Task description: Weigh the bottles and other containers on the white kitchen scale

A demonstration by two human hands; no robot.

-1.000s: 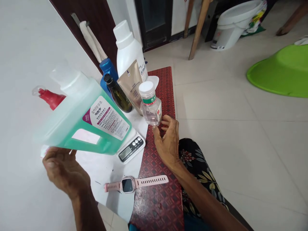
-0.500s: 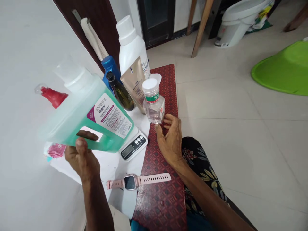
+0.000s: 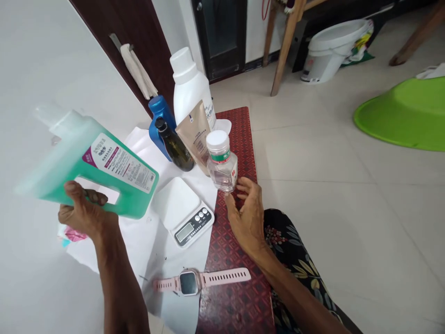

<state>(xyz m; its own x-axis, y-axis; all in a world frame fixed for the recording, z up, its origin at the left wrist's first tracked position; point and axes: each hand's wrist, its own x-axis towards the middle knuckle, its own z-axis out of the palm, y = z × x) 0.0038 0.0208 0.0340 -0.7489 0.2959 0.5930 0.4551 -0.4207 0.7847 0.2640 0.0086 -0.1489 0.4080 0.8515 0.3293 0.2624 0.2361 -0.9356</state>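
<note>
The left hand (image 3: 86, 211) is wrapped through the handle of the green jug (image 3: 118, 162), fingers closed round it, holding it left of the kitchen scale (image 3: 177, 204) and near the white wall (image 3: 34, 278). The right hand (image 3: 246, 215) curls its thumb and fingers at the base of the small clear jar (image 3: 223, 171); whether they pinch it or only rest against it, I can't quite tell. A strip of white paper (image 3: 135, 250) separates scale from pink watch (image 3: 188, 283), whose strap reaches over the red patterned surface (image 3: 229, 248). Past that surface's right edge spreads tiled floor (image 3: 347, 222). The jug holds green liquid below a paler upper part; the jar wears a white lid. Behind it stand a tan tube (image 3: 194, 132), dark bottle (image 3: 177, 150), blue bottle (image 3: 160, 109) and large white bottle (image 3: 191, 93).
</note>
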